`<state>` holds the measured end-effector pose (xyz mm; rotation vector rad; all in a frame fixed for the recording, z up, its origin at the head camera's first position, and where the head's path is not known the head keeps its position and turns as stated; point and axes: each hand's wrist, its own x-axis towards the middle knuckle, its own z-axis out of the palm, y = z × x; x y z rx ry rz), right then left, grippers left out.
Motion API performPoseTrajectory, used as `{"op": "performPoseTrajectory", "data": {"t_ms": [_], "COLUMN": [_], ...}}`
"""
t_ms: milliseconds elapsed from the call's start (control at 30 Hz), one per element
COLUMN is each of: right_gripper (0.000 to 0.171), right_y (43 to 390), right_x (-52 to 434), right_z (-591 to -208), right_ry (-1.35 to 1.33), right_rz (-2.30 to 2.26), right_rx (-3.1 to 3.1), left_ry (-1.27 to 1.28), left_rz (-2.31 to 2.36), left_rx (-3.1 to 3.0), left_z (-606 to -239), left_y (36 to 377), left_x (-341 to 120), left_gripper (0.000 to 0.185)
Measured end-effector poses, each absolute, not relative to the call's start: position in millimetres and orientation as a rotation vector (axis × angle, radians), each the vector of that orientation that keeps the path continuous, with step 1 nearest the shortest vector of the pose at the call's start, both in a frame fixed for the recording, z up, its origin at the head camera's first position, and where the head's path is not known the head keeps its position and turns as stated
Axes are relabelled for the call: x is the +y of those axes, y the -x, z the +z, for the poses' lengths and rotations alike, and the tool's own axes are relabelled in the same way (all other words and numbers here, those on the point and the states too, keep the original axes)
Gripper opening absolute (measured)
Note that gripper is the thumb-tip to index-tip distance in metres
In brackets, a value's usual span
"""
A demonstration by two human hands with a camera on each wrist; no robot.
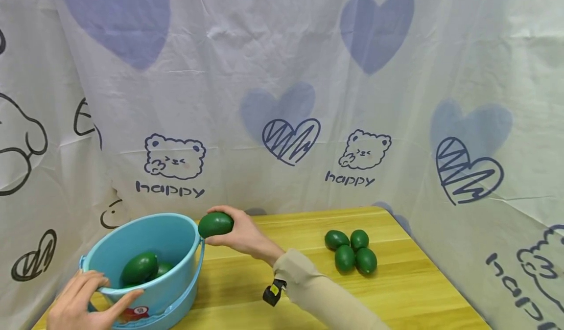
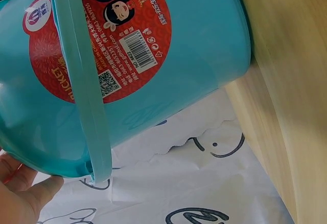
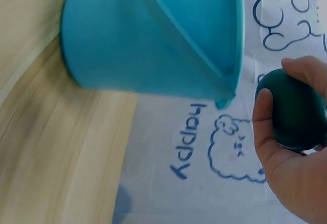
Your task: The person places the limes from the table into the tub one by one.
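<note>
A light blue plastic bucket [image 1: 178,281] stands at the table's left, its handle hanging down the outside. Inside it lie dark green avocados [image 1: 140,268], at least two in sight; the bucket's lower inside is hidden. My left hand [image 1: 83,303] grips the near-left rim, and in the left wrist view its fingers [image 2: 43,191] touch that rim. At the rim's right side, my right hand [image 1: 240,232] holds another avocado [image 1: 215,224] between thumb and fingers. The right wrist view shows this avocado [image 3: 291,109] just beyond the bucket's rim, apart from it.
Several more avocados [image 1: 345,258] sit in a cluster on the right of the wooden table [image 1: 246,298]. White cloth [image 1: 229,173] printed with hearts and bears hangs behind the table and at both sides. A red label [image 2: 138,45] is on the bucket's outer wall.
</note>
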<state>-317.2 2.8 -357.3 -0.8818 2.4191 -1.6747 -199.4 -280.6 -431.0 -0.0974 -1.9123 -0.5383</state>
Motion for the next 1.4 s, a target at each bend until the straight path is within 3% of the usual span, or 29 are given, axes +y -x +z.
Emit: {"op": "performPoseTrajectory", "data": {"t_ms": [567,1100,1400], "right_gripper": [0.06,0.057,0.035], "right_y": [311,314,312], "right_x": [-39,-53,-49], "right_z": [-347,-347,-351], "right_ry": [1.004,0.868,0.9], "right_rz": [-1.52,-1.486,-1.503], "right_rx": [2.49,2.601,2.58], "left_ry": [0.231,0.212,0.24], "left_rz": [-0.537,-0.548,-0.585], "left_rx": [-1.834,-1.857,-1.789], "left_z": [-435,-436,-436], "left_y": [203,205,207], "left_x": [-286,-284,-284], "left_gripper": [0.059,0.057,0.066]}}
